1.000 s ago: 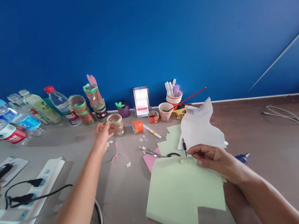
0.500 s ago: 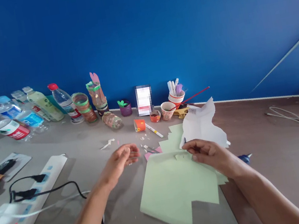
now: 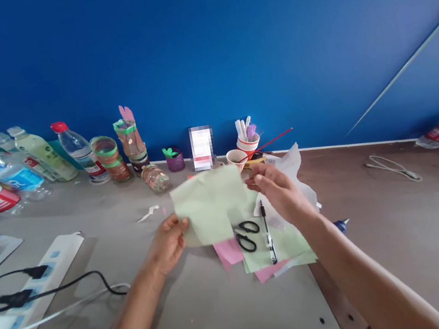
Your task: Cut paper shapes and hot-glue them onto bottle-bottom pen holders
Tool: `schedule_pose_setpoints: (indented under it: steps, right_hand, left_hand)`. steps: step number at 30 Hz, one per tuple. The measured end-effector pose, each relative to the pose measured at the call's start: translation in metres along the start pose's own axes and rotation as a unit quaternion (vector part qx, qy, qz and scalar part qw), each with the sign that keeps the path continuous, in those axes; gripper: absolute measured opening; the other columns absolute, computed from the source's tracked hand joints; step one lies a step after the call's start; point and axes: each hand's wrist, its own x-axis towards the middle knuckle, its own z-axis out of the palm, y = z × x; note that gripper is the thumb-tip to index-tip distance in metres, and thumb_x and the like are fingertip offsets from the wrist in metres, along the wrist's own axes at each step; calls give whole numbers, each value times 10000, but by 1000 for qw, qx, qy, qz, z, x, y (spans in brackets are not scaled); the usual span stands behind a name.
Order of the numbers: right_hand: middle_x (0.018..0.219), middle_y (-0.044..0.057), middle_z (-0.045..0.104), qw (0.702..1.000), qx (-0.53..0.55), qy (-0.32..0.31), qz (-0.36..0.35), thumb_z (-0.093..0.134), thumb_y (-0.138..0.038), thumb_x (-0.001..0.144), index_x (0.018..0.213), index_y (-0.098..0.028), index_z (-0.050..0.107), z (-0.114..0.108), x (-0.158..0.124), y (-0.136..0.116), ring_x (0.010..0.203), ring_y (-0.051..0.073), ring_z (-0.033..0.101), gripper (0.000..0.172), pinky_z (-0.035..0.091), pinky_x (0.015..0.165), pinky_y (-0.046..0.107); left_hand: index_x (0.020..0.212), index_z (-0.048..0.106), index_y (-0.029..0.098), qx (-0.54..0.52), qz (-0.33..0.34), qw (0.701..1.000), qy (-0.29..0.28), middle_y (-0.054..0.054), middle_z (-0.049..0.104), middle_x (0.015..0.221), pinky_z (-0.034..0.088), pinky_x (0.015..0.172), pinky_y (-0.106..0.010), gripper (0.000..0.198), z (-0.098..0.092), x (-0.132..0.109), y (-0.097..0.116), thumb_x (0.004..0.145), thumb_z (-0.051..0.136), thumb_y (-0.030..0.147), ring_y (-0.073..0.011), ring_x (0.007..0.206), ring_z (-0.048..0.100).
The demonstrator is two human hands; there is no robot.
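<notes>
Both my hands hold up a pale green paper sheet (image 3: 209,202) above the table. My left hand (image 3: 169,243) pinches its lower left edge. My right hand (image 3: 277,191) grips its upper right corner. Under the raised sheet lie black-handled scissors (image 3: 246,236) and a black pen (image 3: 268,232) on more green paper (image 3: 287,245) and pink paper (image 3: 228,251). A white cut paper (image 3: 293,166) lies behind my right hand.
Plastic bottles (image 3: 34,162) and decorated jars (image 3: 111,159) line the blue wall. Paper cups with pens (image 3: 247,143) stand at the back centre. A white power strip (image 3: 34,291) with black cables lies at left. A white cord (image 3: 392,168) lies at right.
My left hand came back from the jar by the wall and took the sheet's left edge. Both hands lifted the green sheet off the table, uncovering the scissors and pen.
</notes>
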Motion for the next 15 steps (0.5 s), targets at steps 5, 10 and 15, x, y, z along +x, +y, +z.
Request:
schedule_pose_setpoints:
  steps: [5,10,15]
  right_hand:
    - [848,40,613,989,-134,-3,55,551,-325,839,1068,-179,586,3,-23,12,766,183,585,274,476,720,324]
    - [1002,100,613,916,-367,-157,29,498,-165,845,1057,-176,618,22,-58,25,911,225,603,243,456,800,335]
    - [1090,122,584,840,-504,-196,37,509,-117,841,1109,-161,609,30,-72,32,1032,269,564,289,425,856,349]
  left_hand:
    - [951,680,188,-45,107,990,82,-48,751,948,579,692,-305,332,1,12,23,659,783,308,-218,848,705]
    - [934,673,197,-108,107,987,54,-32,748,986,570,819,-331,274,8,12,19,684,763,264,-220,953,692]
    - [972,672,170,-115,22,993,-18,-51,754,950,556,865,-349,252,6,3,4,729,734,192,-215,922,703]
